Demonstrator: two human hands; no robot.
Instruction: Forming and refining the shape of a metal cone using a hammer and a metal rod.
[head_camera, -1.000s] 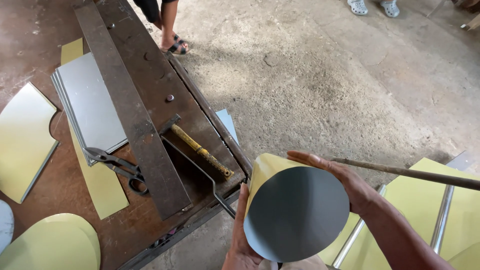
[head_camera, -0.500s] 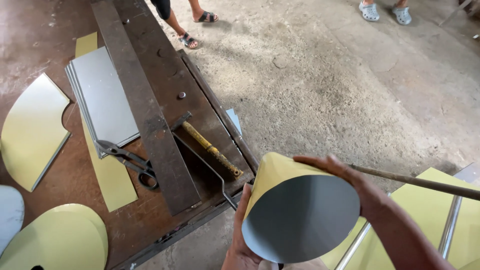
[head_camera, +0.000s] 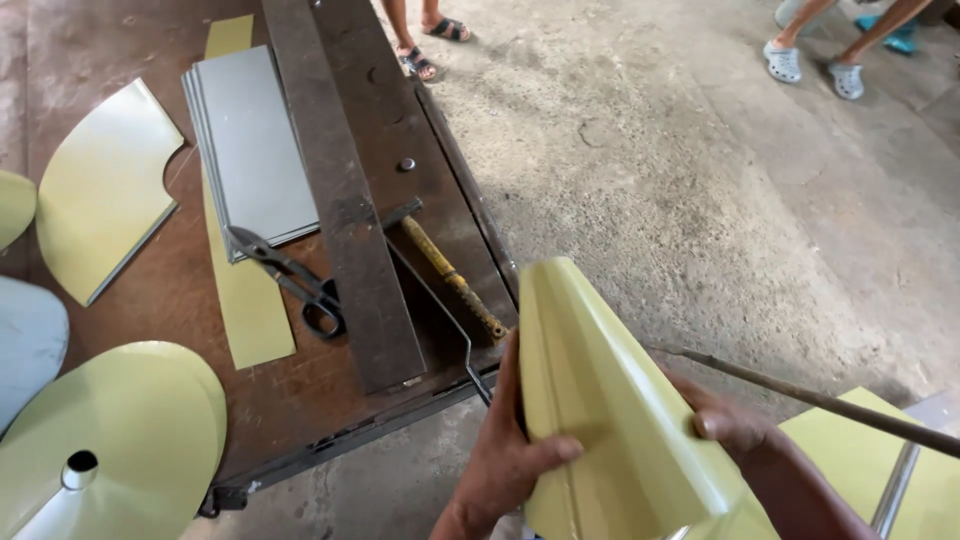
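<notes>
While your left hand (head_camera: 505, 455) and right hand (head_camera: 735, 425) clasp it, fingers wrapped, the yellow-green sheet-metal cone (head_camera: 610, 410) stays curled.

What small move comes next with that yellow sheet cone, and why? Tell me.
Probably press the seam flat along its length. The left hand and right hand grip the yellow sheet cone from both sides above the floor, its raised seam facing up, away from the workbench. The snips lie untouched there.
</notes>
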